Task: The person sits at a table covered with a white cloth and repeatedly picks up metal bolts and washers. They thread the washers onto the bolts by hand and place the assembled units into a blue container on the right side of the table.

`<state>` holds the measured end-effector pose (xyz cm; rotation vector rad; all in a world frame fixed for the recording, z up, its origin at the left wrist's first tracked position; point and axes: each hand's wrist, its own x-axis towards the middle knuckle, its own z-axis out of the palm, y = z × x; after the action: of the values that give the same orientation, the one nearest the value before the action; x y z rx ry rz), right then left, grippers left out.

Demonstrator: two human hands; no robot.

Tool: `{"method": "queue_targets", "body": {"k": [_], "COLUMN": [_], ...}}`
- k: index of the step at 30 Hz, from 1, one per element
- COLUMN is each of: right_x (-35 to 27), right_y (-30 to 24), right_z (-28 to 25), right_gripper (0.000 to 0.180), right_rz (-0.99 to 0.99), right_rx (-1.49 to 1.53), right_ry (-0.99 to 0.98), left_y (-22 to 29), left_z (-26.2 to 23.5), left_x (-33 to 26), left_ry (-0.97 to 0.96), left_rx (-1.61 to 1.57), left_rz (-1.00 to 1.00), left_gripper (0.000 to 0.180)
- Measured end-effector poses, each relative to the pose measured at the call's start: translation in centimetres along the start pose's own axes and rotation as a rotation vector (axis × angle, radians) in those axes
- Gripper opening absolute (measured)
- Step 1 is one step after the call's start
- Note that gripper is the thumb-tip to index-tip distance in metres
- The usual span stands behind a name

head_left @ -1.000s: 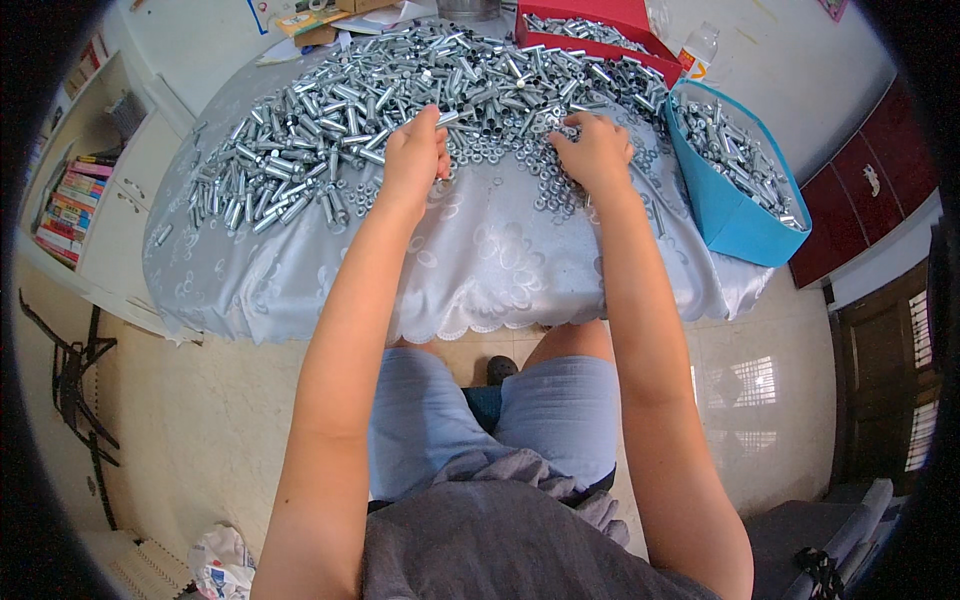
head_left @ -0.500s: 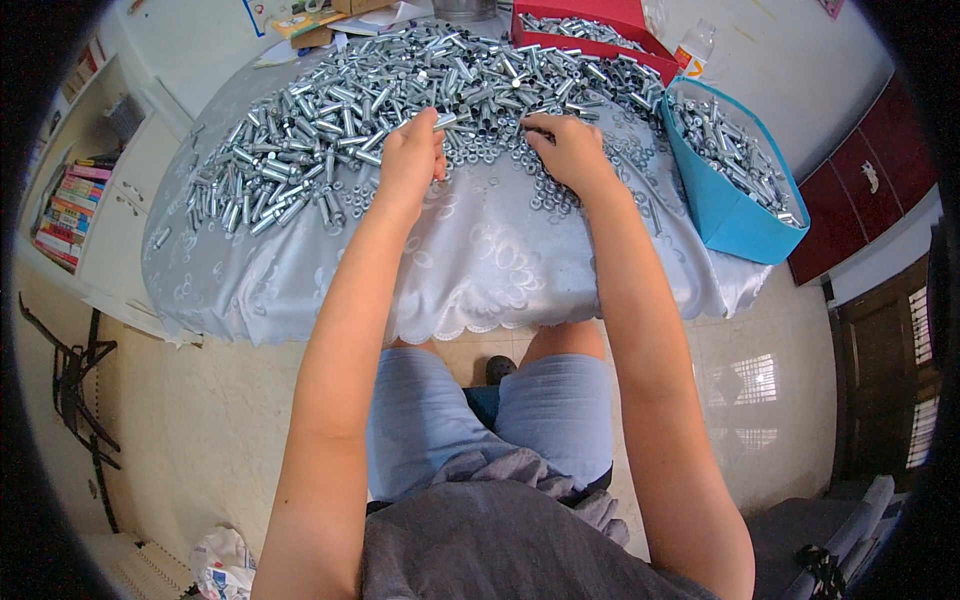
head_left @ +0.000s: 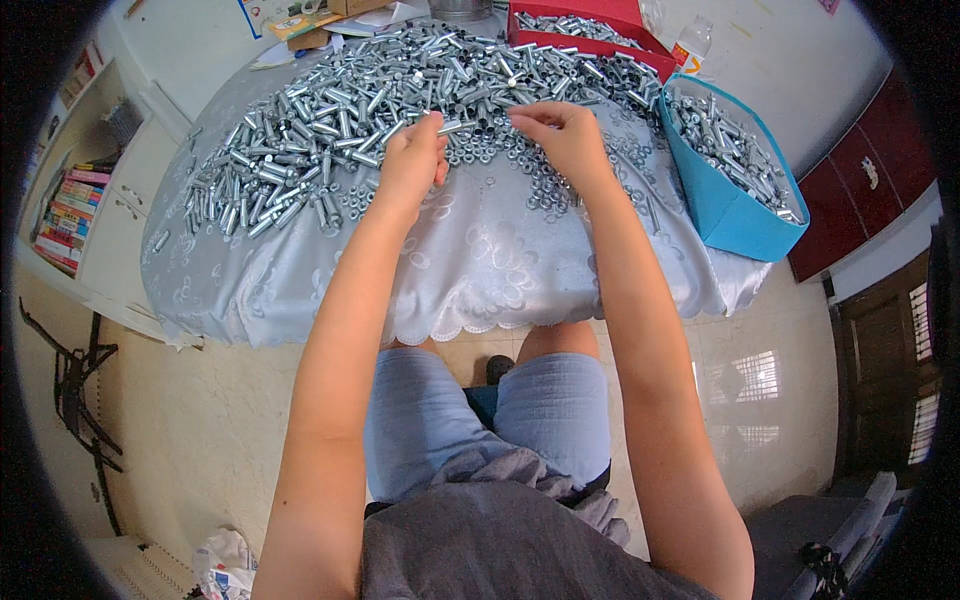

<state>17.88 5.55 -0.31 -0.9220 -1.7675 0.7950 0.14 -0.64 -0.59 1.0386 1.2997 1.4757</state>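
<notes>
My left hand (head_left: 412, 162) is closed around a silver expansion bolt (head_left: 457, 127), which sticks out past the thumb toward the right. Facing it, my right hand (head_left: 572, 142) has thumb and forefinger brought together a short way from the bolt's end. Whatever lies between those fingertips, if anything, is too small to make out. Both hands hover over the near edge of a big heap of metal bolts and sleeves (head_left: 340, 115). Small loose nuts (head_left: 548, 188) are spread on the cloth below and beside my right hand.
A patterned silver-grey tablecloth (head_left: 460, 260) covers the table. On the right stands a blue fabric bin (head_left: 745, 230) filled with bolts; behind it are a red box (head_left: 655, 55) of metal parts and a clear bottle (head_left: 692, 45). Papers and a metal pot (head_left: 462, 8) sit at the back.
My right hand has shifted slightly up and left, its thumb and forefinger now closer to the bolt's end. The left hand stays almost in place with the bolt.
</notes>
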Motion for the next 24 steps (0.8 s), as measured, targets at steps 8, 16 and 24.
{"method": "queue_targets", "body": {"k": [8, 16, 24], "right_x": [-0.8, -0.7, -0.9], "right_y": [-1.8, -1.5, -1.9], "right_z": [0.8, 0.9, 0.7], "right_gripper": [0.019, 0.021, 0.018], "right_rz": [0.124, 0.159, 0.104], "right_rx": [0.356, 0.499, 0.421], "right_ry": [-0.243, -0.252, -0.259], "left_y": [0.5, 0.8, 0.9], "left_z": [0.6, 0.6, 0.4], "left_x": [-0.6, -0.9, -1.0], "left_ry": [-0.096, -0.228, -0.278], "left_rx": [0.003, -0.059, -0.079], "left_rz": [-0.022, -0.012, 0.023], "left_gripper": [0.033, 0.035, 0.035]}}
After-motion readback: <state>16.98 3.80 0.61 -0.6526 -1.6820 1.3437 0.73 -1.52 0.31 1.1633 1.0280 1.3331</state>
